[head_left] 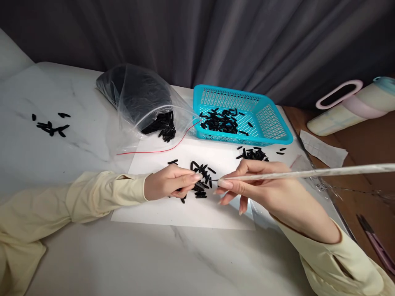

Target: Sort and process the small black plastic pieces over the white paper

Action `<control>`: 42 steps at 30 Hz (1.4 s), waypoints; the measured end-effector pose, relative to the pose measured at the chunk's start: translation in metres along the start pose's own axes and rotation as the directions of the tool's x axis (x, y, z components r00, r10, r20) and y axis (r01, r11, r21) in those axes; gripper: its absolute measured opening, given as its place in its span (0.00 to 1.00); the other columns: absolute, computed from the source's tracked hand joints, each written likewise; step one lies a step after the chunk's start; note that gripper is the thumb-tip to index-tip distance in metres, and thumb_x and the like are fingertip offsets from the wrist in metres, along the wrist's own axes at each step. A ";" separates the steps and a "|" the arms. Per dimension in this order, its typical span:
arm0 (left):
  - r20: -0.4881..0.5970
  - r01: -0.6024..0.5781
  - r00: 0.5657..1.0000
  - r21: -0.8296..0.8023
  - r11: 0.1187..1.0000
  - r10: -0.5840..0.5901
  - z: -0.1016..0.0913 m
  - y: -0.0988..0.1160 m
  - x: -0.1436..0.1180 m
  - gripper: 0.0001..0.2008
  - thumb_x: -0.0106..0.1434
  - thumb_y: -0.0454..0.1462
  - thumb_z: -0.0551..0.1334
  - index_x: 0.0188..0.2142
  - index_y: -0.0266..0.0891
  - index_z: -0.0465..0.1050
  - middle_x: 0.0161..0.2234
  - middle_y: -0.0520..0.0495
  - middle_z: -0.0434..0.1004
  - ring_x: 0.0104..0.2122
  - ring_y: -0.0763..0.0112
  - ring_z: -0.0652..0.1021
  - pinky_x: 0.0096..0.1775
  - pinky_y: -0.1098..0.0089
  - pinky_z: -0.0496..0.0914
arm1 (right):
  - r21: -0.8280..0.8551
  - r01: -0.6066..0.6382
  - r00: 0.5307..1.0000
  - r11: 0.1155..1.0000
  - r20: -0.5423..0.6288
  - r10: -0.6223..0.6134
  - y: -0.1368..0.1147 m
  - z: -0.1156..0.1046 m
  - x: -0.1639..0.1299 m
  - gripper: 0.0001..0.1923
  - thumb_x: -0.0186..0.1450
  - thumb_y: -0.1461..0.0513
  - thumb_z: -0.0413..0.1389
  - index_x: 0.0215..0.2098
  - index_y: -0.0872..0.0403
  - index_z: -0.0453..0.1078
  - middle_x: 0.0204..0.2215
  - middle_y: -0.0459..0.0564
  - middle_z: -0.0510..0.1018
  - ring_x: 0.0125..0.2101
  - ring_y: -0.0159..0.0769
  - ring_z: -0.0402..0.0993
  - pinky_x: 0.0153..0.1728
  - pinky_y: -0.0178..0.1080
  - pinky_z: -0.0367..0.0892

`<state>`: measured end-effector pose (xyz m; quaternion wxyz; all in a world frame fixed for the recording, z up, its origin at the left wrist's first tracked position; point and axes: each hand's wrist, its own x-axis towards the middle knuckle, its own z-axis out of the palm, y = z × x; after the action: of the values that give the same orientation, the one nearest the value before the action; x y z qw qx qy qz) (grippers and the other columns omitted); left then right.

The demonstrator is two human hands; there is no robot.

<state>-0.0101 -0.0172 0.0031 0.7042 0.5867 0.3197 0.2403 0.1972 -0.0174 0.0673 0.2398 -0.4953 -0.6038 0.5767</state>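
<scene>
Over the pile of small slender black pieces (200, 194), my left hand (168, 181) is closed in a pinch. What lies between its thumb and finger is too small to make out. My right hand (268, 191) pinches a long thin white stick (314, 172) with its thumb and forefinger, the other fingers being loosely curled. The stick narrows to a fine dark point that reaches toward the left fingertips, with a small gap left between the hands. Beneath both hands lies a white paper sheet (145, 209), partly covered by them.
Behind stands a turquoise basket (279, 133) with black pieces inside. A clear bag (135, 88) full of them lies open beside it, near a red cord (163, 151). Loose black pieces (51, 128) are at left, more (254, 154) before the basket. Rightward are a bottle (339, 113) and pink-handled snips (378, 246).
</scene>
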 end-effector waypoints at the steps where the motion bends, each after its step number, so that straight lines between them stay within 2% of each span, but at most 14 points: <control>1: 0.000 -0.005 1.000 0.006 1.000 0.005 0.000 0.000 0.000 0.21 0.65 0.44 0.50 0.18 0.38 0.54 0.12 0.58 0.51 0.14 0.81 0.55 0.19 0.72 0.51 | -0.037 0.005 1.000 0.999 -0.013 -0.006 -0.001 0.000 -0.001 0.10 0.55 0.60 0.63 0.20 0.55 0.68 0.20 0.49 0.79 0.21 0.35 0.77 0.14 0.29 0.71; 3: 0.001 -0.022 1.000 0.034 0.999 0.022 0.000 0.001 0.000 0.21 0.65 0.44 0.50 0.17 0.38 0.53 0.13 0.58 0.52 0.14 0.81 0.54 0.19 0.72 0.51 | -0.082 0.050 0.998 0.995 -0.036 -0.053 -0.001 0.001 -0.002 0.09 0.53 0.62 0.63 0.19 0.55 0.69 0.22 0.49 0.80 0.22 0.35 0.78 0.17 0.30 0.73; 5: 0.000 -0.039 0.999 0.075 0.996 0.040 0.000 0.001 0.000 0.22 0.65 0.45 0.50 0.17 0.38 0.53 0.13 0.58 0.52 0.14 0.81 0.54 0.19 0.72 0.51 | -0.079 0.094 0.994 0.992 -0.045 -0.098 0.000 0.005 -0.003 0.10 0.53 0.64 0.63 0.17 0.55 0.69 0.27 0.50 0.82 0.28 0.38 0.79 0.23 0.32 0.75; 7: 0.000 -0.047 0.999 0.109 0.993 0.047 0.000 0.002 -0.001 0.23 0.65 0.46 0.50 0.17 0.38 0.53 0.13 0.57 0.53 0.14 0.81 0.54 0.19 0.72 0.51 | -0.053 0.107 0.993 0.993 -0.048 -0.110 0.002 0.009 -0.004 0.10 0.54 0.64 0.62 0.17 0.55 0.68 0.31 0.50 0.82 0.34 0.41 0.79 0.29 0.34 0.75; 9: -0.002 -0.047 0.999 0.125 0.991 0.048 0.000 0.004 -0.001 0.23 0.65 0.46 0.50 0.17 0.38 0.53 0.13 0.57 0.54 0.14 0.81 0.55 0.19 0.72 0.51 | -0.047 0.102 0.993 0.994 -0.051 -0.104 0.005 0.013 -0.004 0.10 0.55 0.65 0.61 0.17 0.55 0.68 0.33 0.51 0.82 0.36 0.42 0.79 0.31 0.36 0.75; 18: -0.001 -0.069 0.998 0.129 0.989 0.070 0.001 0.007 -0.001 0.20 0.66 0.38 0.48 0.17 0.38 0.53 0.14 0.57 0.53 0.15 0.81 0.55 0.19 0.73 0.52 | -0.130 0.155 0.987 0.979 -0.029 -0.160 0.011 0.019 -0.006 0.12 0.58 0.66 0.58 0.18 0.54 0.64 0.34 0.49 0.82 0.35 0.39 0.79 0.29 0.33 0.74; 23: -0.001 -0.055 0.998 0.101 0.993 0.055 0.002 0.008 -0.001 0.20 0.66 0.37 0.48 0.17 0.38 0.54 0.14 0.58 0.53 0.14 0.82 0.55 0.19 0.73 0.51 | -0.158 0.125 0.989 0.980 -0.064 -0.136 0.006 0.022 -0.007 0.12 0.58 0.67 0.58 0.18 0.53 0.64 0.34 0.49 0.82 0.35 0.40 0.79 0.30 0.34 0.74; 29: -0.011 -0.019 1.000 0.069 0.997 0.020 0.002 0.008 -0.001 0.21 0.66 0.39 0.48 0.17 0.37 0.55 0.13 0.57 0.53 0.14 0.82 0.54 0.19 0.73 0.51 | -0.240 0.185 0.977 0.953 -0.064 -0.206 0.009 0.025 -0.010 0.11 0.59 0.66 0.57 0.19 0.53 0.65 0.35 0.47 0.82 0.33 0.36 0.79 0.28 0.30 0.72; 34: -0.008 0.008 1.000 -0.027 1.000 -0.008 0.000 0.003 0.001 0.20 0.66 0.41 0.49 0.18 0.37 0.56 0.12 0.58 0.52 0.14 0.82 0.53 0.18 0.73 0.49 | -0.463 0.284 0.928 0.840 -0.088 -0.363 0.015 0.031 -0.016 0.09 0.61 0.68 0.55 0.24 0.53 0.66 0.35 0.44 0.81 0.29 0.30 0.79 0.19 0.24 0.66; 38: 0.011 0.005 1.000 -0.078 0.997 -0.004 -0.002 0.001 0.003 0.19 0.66 0.41 0.49 0.19 0.37 0.56 0.12 0.59 0.52 0.13 0.82 0.54 0.19 0.74 0.50 | -0.604 0.411 0.864 0.683 0.020 -0.503 0.023 0.033 -0.021 0.07 0.63 0.70 0.50 0.31 0.53 0.65 0.36 0.48 0.80 0.31 0.28 0.78 0.23 0.24 0.68; 42: 0.005 0.008 1.000 -0.075 0.997 -0.007 -0.002 0.001 0.004 0.19 0.66 0.40 0.48 0.18 0.37 0.56 0.12 0.59 0.52 0.13 0.82 0.53 0.19 0.74 0.49 | -0.640 0.488 0.800 0.593 0.055 -0.598 0.031 0.032 -0.020 0.07 0.64 0.69 0.49 0.30 0.53 0.61 0.41 0.51 0.79 0.35 0.30 0.78 0.27 0.26 0.70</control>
<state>-0.0091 -0.0129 0.0033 0.7274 0.5592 0.3109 0.2480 0.1873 -0.0550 0.0366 0.2750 -0.3830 -0.8594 0.1979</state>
